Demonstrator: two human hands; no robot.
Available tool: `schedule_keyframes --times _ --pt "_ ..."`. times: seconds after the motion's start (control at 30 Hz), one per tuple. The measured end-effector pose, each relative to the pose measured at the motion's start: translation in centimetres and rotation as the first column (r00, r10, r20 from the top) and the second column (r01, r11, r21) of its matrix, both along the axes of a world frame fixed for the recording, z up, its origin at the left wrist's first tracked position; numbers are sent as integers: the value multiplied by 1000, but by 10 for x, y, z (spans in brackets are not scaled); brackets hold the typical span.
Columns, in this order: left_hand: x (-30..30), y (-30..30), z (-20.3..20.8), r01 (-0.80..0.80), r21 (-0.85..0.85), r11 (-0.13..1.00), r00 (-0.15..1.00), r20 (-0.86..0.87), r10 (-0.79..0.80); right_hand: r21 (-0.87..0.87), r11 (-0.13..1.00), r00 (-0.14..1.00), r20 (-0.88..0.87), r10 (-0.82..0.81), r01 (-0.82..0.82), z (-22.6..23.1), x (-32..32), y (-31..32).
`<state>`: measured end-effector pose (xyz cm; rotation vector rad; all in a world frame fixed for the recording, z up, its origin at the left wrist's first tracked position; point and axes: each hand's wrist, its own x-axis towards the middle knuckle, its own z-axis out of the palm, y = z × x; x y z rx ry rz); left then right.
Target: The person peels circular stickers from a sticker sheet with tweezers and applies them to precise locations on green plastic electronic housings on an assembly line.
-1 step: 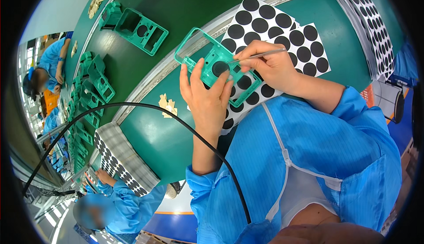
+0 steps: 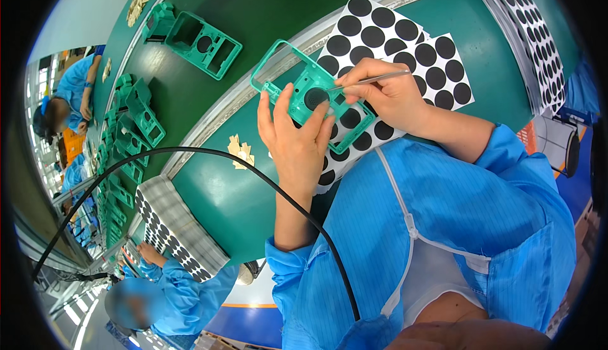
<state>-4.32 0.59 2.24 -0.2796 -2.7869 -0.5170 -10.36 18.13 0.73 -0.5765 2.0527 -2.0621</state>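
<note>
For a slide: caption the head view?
Left hand steadies a green frame; right hand holds tweezers over it.

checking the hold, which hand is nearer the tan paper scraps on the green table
Left. The left hand grips the green plastic frame just right of the scraps; the right hand, holding tweezers, is farther right.
</note>
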Motion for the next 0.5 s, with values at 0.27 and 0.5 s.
schedule_keyframes --times 0.27,0.5 --pt "-3 -8 -3 118 -113 987 992 -40 -124 29 999 1000 -1 -30 30 0 2 -1" --pt "-6 -11 -2 130 -149 980 989 -49 -139 45 997 994 -93 -59 63 -2 4 -3"
